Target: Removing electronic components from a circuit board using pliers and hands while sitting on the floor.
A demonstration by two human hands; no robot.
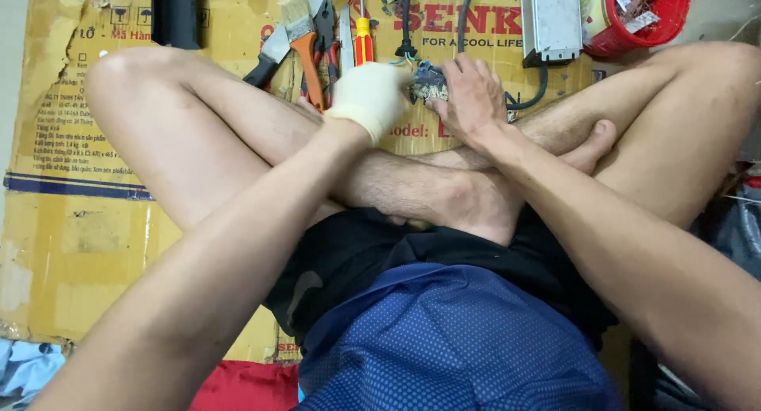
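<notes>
Cardboard sheet (71, 181), flattened, tan with blue and red printing, laid on the floor; it carries every item below. A person sits cross-legged on it, knees spread toward its left and right edges.

Metal box (552, 19), grey, oblong, at the sheet's far edge, right of centre; a black cable (529, 100) curls out from under it.

Red basket (654, 19), plastic, at the far right corner, holding scrap pieces.

Black oblong object (176, 13), at the far edge, left of centre; kind not clear.

Hand tools, in a row along the far edge at centre: orange-handled tool (309, 62), pliers (325, 26), red-and-yellow screwdriver (363, 40).

Left hand (369, 100), in a pale glove, closed against the small part's left side.

Right hand (472, 98), bare, fingers curled over the part from the right, gripping it.

Small wired part (430, 84), grey and dusty, held between both hands just above the crossed shins, near the sheet's far centre. Thin coloured wires (408, 60) run from its top toward a black cord (407, 19). Judged light and rigid in the body, with grimy surfaces that may slip; the wires look thin and liable to tear at their joints. Best held by the solid body from both sides, not by the leads.
</notes>
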